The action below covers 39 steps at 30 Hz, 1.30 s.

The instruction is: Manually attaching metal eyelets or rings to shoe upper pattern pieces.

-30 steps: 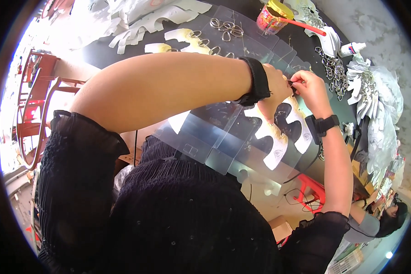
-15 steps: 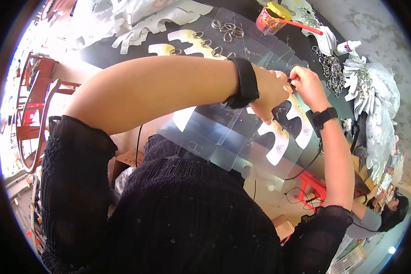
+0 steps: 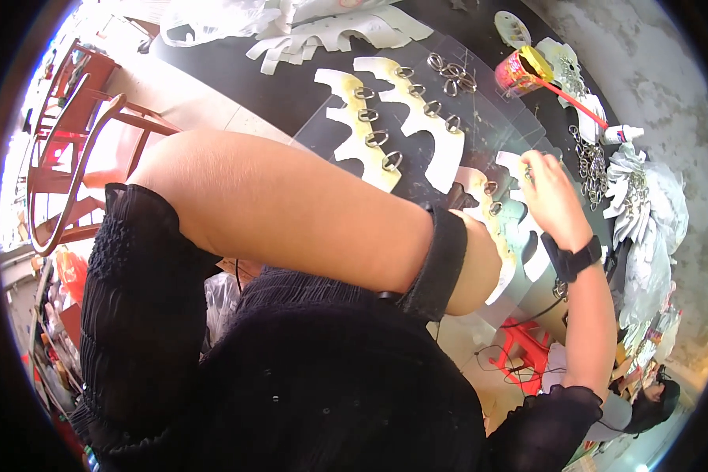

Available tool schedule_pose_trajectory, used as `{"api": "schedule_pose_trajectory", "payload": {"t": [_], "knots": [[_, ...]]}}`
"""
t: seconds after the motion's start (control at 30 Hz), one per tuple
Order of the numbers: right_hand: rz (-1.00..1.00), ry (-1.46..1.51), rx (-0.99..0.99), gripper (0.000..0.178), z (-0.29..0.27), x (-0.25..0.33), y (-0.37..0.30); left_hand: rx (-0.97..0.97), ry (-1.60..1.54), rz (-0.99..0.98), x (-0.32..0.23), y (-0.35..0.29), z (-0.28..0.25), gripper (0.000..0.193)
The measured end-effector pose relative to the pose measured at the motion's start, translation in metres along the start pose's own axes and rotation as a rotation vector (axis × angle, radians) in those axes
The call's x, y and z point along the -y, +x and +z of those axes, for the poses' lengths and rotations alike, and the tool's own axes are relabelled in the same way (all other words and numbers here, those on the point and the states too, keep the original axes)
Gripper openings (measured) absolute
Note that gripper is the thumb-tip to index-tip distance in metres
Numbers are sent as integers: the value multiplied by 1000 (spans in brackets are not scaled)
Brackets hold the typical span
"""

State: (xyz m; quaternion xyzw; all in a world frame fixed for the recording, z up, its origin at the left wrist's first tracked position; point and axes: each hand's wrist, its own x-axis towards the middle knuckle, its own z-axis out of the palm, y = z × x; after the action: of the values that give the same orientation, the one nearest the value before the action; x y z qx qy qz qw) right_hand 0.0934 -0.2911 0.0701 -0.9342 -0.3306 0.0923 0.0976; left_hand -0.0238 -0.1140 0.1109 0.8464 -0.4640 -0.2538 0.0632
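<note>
The two hands, which met at one spot over the rightmost strip half a second earlier, now stand apart. The right hand [image 3: 557, 198] remains alone over the upper end of that strip, a white, scallop-edged piece of sheet material [image 3: 532, 256]. Its bent fingertips are beside a silver oval metal ring [image 3: 529, 176]; whether they grip the ring or the strip cannot be told. The left hand [image 3: 480, 266] has dropped nearer the body, beside a white scalloped strip with yellowed edges [image 3: 505, 256]. The wrist hides its fingers, so its grasp cannot be determined. In judgement, joint handling at that spot has broken off, leaving the right hand there unaided.

The view has also shifted, and the left forearm no longer covers the two farther strips. The left-hand yellow-edged white strip [image 3: 355, 118] and its neighbour of the same pattern [image 3: 418, 116] lie side by side on the clear plastic sheet [image 3: 492, 126] over the black surface [image 3: 212, 75]. Four rings show along each. The strip beside the left hand shows two rings; the rest of its edge is partly obscured. A loose cluster of silver oval rings [image 3: 452, 76] lies beyond, apart from both hands.
</note>
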Motion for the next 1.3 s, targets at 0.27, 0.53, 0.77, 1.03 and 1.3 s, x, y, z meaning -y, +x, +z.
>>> {"api": "schedule_pose_trajectory", "payload": {"t": [0.27, 0.53, 0.77, 1.03, 1.3], "knots": [[-284, -66, 76, 21, 0, 57, 70, -138, 100, 94, 11, -28, 37, 35], [-305, -346, -68, 20, 35, 52, 128, -104, 40, 60, 20, -57, 42, 31], [-427, -438, -22, 14, 36, 42, 145, -353, 135, -49, 19, -62, 60, 16], [-262, -290, -195, 11, 18, 41, 104, -341, 174, 6, 9, -60, 56, 13], [475, 646, -90, 8, -20, -47, -38, -84, 108, 213, -16, -27, 41, 25]]}}
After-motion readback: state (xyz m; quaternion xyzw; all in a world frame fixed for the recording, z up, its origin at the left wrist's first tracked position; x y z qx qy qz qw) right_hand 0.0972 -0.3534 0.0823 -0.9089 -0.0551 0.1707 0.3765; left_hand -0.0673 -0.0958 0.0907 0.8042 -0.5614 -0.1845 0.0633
